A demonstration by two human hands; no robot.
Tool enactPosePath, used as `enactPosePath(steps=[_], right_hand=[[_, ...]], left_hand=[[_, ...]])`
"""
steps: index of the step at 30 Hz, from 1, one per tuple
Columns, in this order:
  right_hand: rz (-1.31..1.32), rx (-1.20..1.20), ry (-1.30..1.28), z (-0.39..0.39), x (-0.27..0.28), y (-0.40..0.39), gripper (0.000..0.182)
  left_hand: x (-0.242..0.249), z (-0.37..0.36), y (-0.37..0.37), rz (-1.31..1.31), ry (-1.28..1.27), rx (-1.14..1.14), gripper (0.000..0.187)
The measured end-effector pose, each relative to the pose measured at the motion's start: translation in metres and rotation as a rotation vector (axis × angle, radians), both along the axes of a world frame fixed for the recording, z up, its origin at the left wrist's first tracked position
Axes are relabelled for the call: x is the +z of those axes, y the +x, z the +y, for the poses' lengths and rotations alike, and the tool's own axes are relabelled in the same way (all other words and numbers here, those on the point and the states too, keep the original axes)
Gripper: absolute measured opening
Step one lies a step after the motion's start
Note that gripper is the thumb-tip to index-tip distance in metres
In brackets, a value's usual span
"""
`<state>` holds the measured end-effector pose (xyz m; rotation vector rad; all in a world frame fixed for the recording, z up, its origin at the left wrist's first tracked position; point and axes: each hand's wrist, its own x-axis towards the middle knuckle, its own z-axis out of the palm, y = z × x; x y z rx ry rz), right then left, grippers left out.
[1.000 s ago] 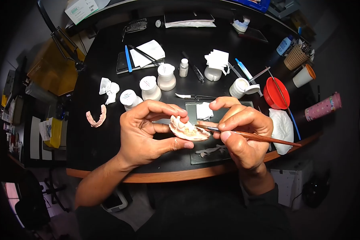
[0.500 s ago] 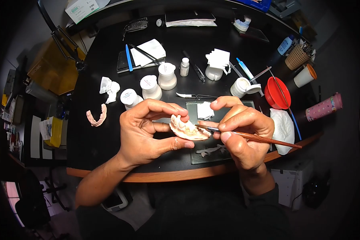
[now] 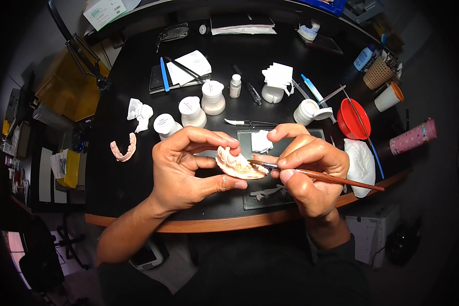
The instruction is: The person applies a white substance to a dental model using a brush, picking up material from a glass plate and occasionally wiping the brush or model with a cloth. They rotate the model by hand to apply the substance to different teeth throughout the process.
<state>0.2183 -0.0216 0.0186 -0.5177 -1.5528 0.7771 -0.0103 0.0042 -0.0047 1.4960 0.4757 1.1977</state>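
Between the fingertips and thumb of my left hand [image 3: 183, 166] is a cream-coloured dental model [image 3: 241, 164], its row of teeth facing up and to the right. My right hand [image 3: 311, 168] pinches a fine paintbrush [image 3: 331, 178] with a reddish-brown wooden handle. The brush tip meets the model's teeth, or lies just over them. Below both hands lies a glass slab [image 3: 257, 200] with whitish paste smeared on it and a folded white tissue [image 3: 261, 141] near its far side.
Several white-lidded jars [image 3: 190, 109] stand behind my left hand. A second dental arch [image 3: 123, 147] lies at the left. Toward the right are an opened jar [image 3: 307, 111], a red bowl [image 3: 353, 120], a white cloth [image 3: 360, 166] and a pink bottle [image 3: 413, 136]. Tweezers [image 3: 250, 123] lie beyond the slab.
The brush tip has shifted very slightly left along the teeth. Both hands keep nearly the same place and grip.
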Motion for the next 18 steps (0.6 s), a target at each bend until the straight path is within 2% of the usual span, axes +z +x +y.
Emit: enactPosePath(steps=[10,13,18], right_hand=[[0.009,0.021,0.023,0.0018,0.001,0.0004,0.009],[0.084,0.019,-0.079,-0.0018,0.0034,-0.0025,0.01],[0.104,0.052,-0.092,0.0017,0.0027,-0.001,0.006]], left_hand=[[0.0022,-0.0006,-0.0003,0.009,-0.008,0.006,0.056],[0.0021,-0.0003,-0.0011,0.016,-0.006,0.004,0.056],[0.0033,-0.0008,-0.0013,0.034,-0.013,0.002,0.057]])
